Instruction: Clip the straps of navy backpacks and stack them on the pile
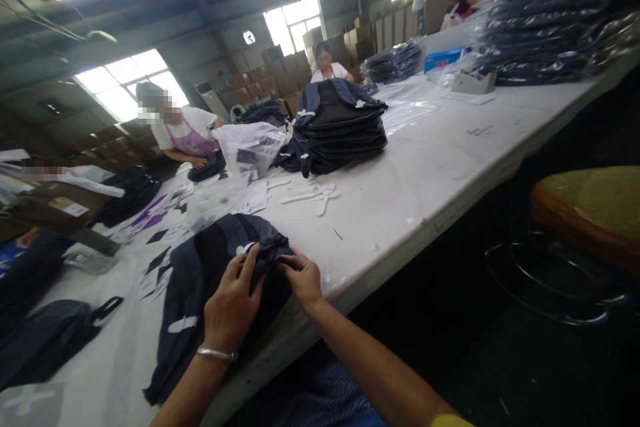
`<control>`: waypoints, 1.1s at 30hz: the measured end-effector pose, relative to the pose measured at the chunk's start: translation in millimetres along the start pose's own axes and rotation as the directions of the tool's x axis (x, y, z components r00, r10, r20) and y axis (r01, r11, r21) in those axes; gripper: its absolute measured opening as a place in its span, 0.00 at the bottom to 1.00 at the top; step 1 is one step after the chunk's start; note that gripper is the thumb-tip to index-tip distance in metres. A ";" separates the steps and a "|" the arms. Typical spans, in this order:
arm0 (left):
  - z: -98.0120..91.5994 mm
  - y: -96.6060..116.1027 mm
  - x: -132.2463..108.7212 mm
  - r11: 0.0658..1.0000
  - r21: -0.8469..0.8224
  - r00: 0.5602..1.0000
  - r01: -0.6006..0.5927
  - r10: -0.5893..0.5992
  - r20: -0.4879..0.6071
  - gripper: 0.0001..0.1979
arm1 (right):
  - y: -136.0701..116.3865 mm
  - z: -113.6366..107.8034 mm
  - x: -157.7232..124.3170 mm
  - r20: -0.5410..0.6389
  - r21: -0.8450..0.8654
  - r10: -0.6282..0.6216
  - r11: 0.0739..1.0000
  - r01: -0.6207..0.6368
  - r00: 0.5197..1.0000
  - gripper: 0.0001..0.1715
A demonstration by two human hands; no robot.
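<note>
A dark navy backpack [186,280] lies on the white table near its front edge, with small white tags or wraps on its straps. My left hand [234,297], with a silver bangle at the wrist, pinches a bunched dark strap [274,250] at the bag's upper right part. From the right, my right hand [304,277] closes its thumb and fingers on the same bunched strap. Both hands are close together there. The exact part between the fingertips is dark and partly hidden.
Backpacks are stacked [340,127] farther along the table [425,173]. White strips [315,197] lie before them. Plastic-wrapped bags [540,27] are piled at the far right. Another dark bag [45,337] lies left. A stool [590,213] stands right. A co-worker [187,133] works across the table.
</note>
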State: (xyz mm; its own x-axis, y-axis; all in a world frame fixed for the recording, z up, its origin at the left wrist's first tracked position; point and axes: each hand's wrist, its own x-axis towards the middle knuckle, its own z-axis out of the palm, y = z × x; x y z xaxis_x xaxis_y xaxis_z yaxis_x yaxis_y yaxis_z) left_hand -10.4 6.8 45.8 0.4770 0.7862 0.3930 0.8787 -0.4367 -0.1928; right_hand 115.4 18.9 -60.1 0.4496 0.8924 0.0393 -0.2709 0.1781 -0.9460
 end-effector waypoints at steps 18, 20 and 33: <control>29.3 -9.3 35.2 0.828 0.124 0.816 -0.546 0.560 -0.144 0.26 | -0.1 -16.6 -6.8 -0.065 -0.015 -0.141 0.990 0.140 0.988 0.11; 31.5 -11.8 38.8 0.849 0.071 0.841 -0.523 0.528 -0.115 0.21 | 2.5 -17.4 -8.6 -0.084 -0.027 -0.142 0.990 0.140 0.986 0.10; 27.5 20.1 35.3 0.939 -0.082 0.936 -0.335 0.322 -0.144 0.11 | 12.3 -31.5 -5.6 0.001 -0.187 0.124 0.975 -0.122 0.992 0.48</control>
State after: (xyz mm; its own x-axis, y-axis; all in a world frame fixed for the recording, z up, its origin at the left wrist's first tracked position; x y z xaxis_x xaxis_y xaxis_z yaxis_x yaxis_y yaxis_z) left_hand 24.7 37.8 31.1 0.7262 0.5319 0.4355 0.6630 -0.7093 -0.2393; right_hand 136.3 3.0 -82.1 0.4115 0.9081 -0.0779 -0.1591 -0.0126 -0.9872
